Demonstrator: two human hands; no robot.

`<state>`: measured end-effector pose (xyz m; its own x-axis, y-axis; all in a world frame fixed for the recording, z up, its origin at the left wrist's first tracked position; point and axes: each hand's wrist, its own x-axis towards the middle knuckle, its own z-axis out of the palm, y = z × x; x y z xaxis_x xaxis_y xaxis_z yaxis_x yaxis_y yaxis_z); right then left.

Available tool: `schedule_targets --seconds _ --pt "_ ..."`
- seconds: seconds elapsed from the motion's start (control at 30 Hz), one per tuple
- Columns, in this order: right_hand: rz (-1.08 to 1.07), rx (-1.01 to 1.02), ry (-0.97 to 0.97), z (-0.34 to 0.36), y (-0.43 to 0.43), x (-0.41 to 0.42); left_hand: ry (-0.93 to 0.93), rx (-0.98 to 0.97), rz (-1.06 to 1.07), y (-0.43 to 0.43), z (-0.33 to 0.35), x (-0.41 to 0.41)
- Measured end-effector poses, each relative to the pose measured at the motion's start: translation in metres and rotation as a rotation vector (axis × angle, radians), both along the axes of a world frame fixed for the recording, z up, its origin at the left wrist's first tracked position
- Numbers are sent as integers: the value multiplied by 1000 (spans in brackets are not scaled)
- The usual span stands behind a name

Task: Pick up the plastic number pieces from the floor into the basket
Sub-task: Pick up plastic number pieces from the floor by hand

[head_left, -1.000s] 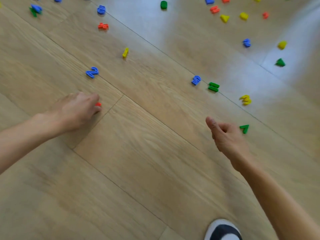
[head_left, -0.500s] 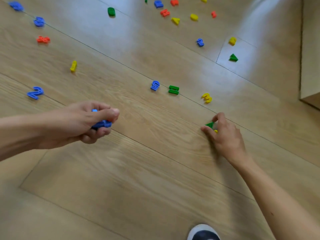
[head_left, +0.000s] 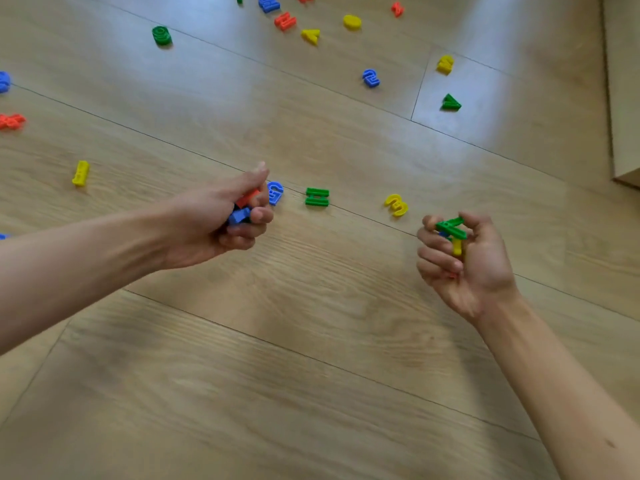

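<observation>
Plastic number pieces scattered across the wooden floor (head_left: pixel 311 341): blue piece (head_left: pixel 275 192), green piece (head_left: pixel 317 197) and yellow 3 (head_left: pixel 396 204) in a row at mid-frame, more strewn along the upper edge and far left. No basket anywhere in view.

Left hand (head_left: pixel 221 223), centre left, closed around a red piece (head_left: pixel 248 197) and a blue one (head_left: pixel 239 215), just beside the blue piece on the floor. Right hand (head_left: pixel 464 258), centre right, loosely curled, pinching a green 7 (head_left: pixel 450 227) above a yellow piece (head_left: pixel 457 247) in the palm.

Likely trouble: both hands already loaded, so reaching for another piece means loosening the hold and probably spilling one. Green 7 perched at the fingertips, apt to slip first. Smooth floor, so dropped pieces liable to skid away.
</observation>
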<state>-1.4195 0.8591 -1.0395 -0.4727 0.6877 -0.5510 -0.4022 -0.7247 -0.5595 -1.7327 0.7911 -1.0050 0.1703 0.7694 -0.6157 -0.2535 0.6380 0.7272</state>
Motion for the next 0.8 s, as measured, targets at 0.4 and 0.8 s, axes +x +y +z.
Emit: schedule_targets --seconds 0.4,0.8 --pt "42 346 -690 -6 54 -22 1599 548 -631 48 -39 15" --pt "697 1330 -1773 -19 55 -32 1631 591 -605 51 -44 12"
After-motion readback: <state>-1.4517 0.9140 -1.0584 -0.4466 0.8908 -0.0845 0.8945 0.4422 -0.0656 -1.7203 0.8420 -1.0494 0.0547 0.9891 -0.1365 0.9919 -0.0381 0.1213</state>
